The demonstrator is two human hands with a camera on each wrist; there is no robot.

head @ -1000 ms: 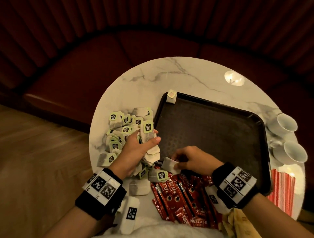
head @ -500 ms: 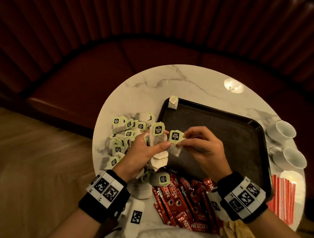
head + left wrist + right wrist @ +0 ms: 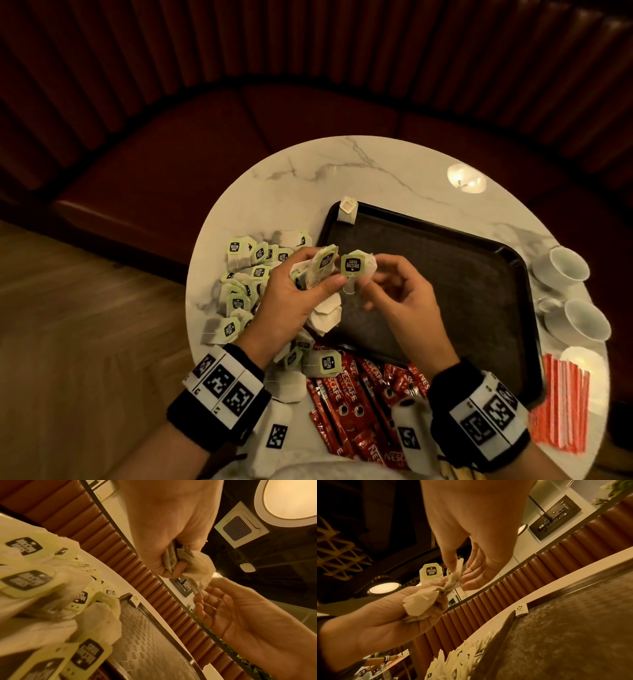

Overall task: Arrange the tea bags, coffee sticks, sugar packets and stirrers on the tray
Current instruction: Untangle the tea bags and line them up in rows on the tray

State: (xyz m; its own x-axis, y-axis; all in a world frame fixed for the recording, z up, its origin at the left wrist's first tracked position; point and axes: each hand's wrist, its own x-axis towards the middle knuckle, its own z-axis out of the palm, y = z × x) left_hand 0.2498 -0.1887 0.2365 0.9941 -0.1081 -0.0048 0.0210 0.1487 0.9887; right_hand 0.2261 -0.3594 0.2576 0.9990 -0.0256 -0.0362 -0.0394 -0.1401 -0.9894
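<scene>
Item: tea bags. Left hand (image 3: 294,301) grip clamps a bunch of tea bags (image 3: 317,274) above tray (image 3: 445,274) left edge, prob. to set down together. Right hand (image 3: 394,294) grip pinches one tea bag (image 3: 356,265), likely adding it. Loose pile (image 3: 246,274) at bench left edge; coffee sticks (image 3: 352,394) near edge.

Tea bags (image 3: 250,284) left of tray (image 3: 445,291), coffee sticks (image 3: 349,404) before it, cups (image 3: 579,294) right

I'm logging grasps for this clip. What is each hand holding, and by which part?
The left hand grips a bunch of tea bags around their paper pouches. The right hand pinches a single tea bag by its pouch.
</scene>
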